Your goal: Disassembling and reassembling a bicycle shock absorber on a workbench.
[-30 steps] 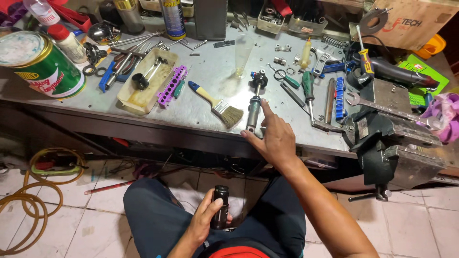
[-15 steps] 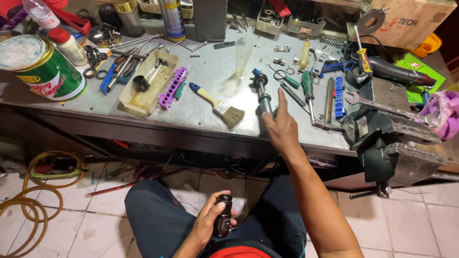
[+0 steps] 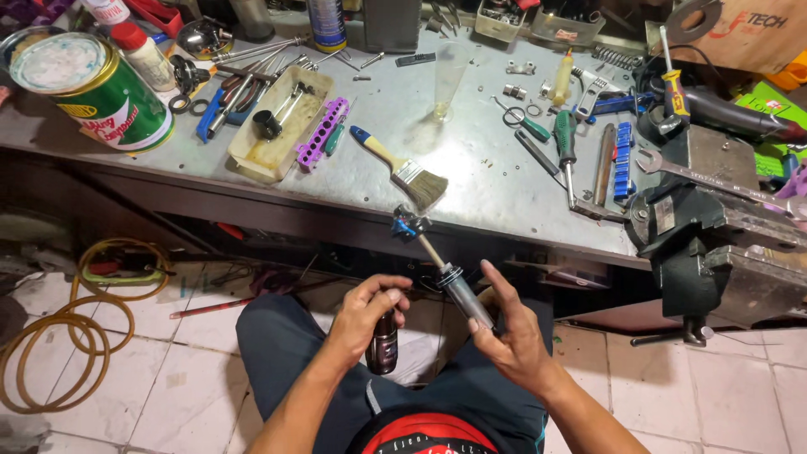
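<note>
The shock absorber rod (image 3: 450, 277), a slim metal shaft with a blue fitting at its far end, slants up from the person's lap toward the workbench (image 3: 471, 168) edge. In the head view, the right hand (image 3: 513, 332) grasps its grey cylinder body, fingers wrapped around it. The left hand (image 3: 370, 307) is clenched around a small dark bottle (image 3: 382, 349), upright above the knees. A paintbrush (image 3: 403, 168) lies on the bench just beyond the rod's tip.

Rod (image 3: 461, 290): shiny metal shaft, blue plastic tip. Bottle (image 3: 382, 345): dark, glossy. Bench (image 3: 471, 172): dull scuffed metal sheet. Brush (image 3: 402, 168): wood handle, coarse bristles. Vise (image 3: 706, 244): rough matt cast metal. Can (image 3: 88, 88): glossy green.
</note>
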